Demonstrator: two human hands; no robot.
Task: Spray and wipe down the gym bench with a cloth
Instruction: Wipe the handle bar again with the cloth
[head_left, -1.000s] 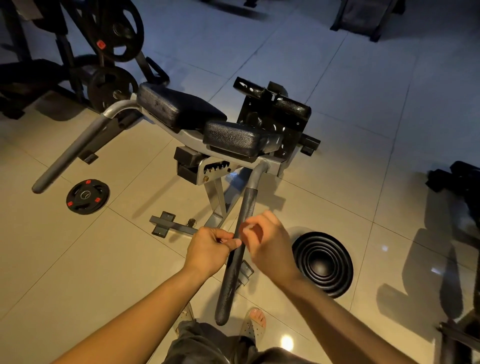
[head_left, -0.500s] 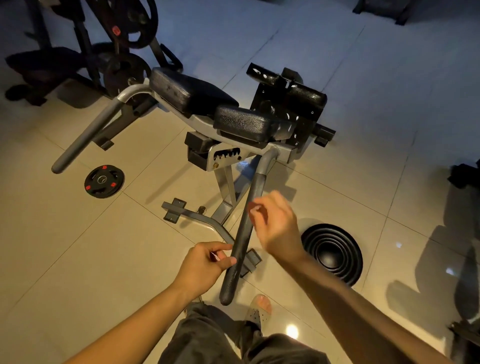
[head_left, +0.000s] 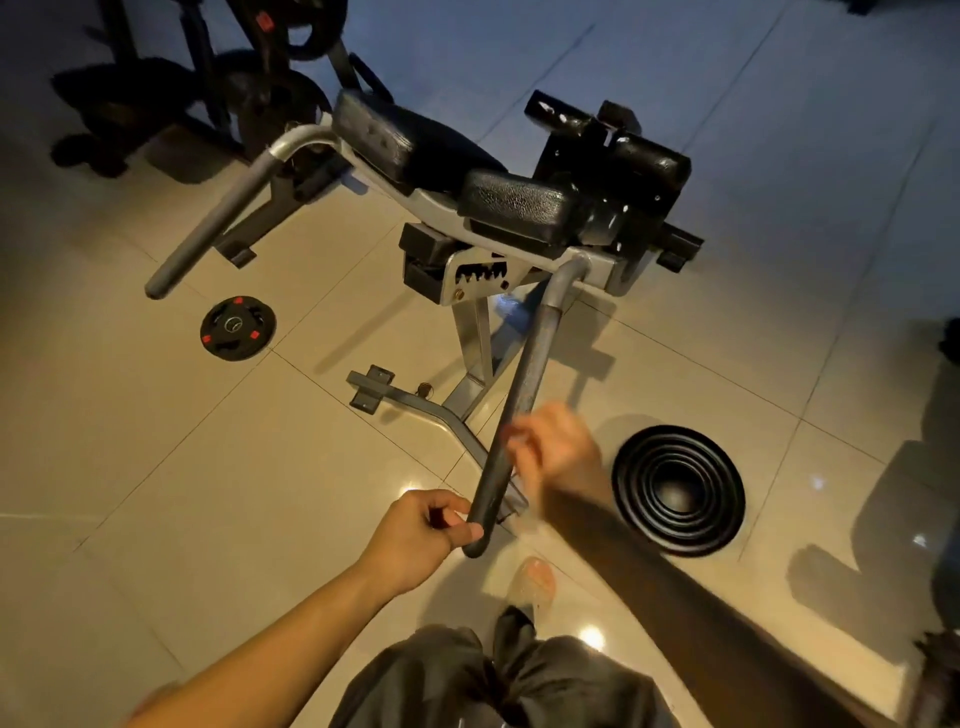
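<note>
Head view: the gym bench (head_left: 519, 208) stands on the tiles ahead, likely heavy and rigid, its pads firm and grained; steady it by the near handle (head_left: 524, 395). Left hand (head_left: 421, 530) is curled, thumb to fingers, beside the handle's end; right hand (head_left: 556, 447) is blurred, grip unclear. One bench, two pads, two handles; no cloth or spray shows.
</note>
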